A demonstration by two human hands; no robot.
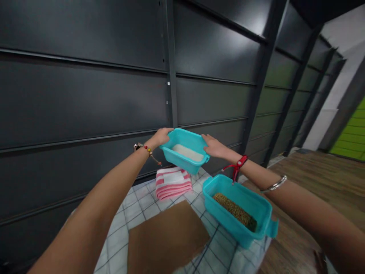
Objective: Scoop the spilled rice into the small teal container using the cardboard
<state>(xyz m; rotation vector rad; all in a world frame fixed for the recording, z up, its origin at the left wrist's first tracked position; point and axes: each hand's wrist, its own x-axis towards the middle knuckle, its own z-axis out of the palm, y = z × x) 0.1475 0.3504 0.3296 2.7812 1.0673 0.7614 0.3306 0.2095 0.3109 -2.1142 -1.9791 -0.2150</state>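
Observation:
A teal plastic container with a white, rice-like filling is lifted above the table, tilted toward me. My left hand grips its left rim and my right hand grips its right rim. Below it lies a folded red-and-white striped cloth. A second teal container holding greenish-brown grains stands on the table under my right forearm, with a latch at its near end.
A white checked tablecloth covers the table, with a brown board lying on it in front of me. A dark metal panelled wall stands close behind. Wooden floor stretches to the right.

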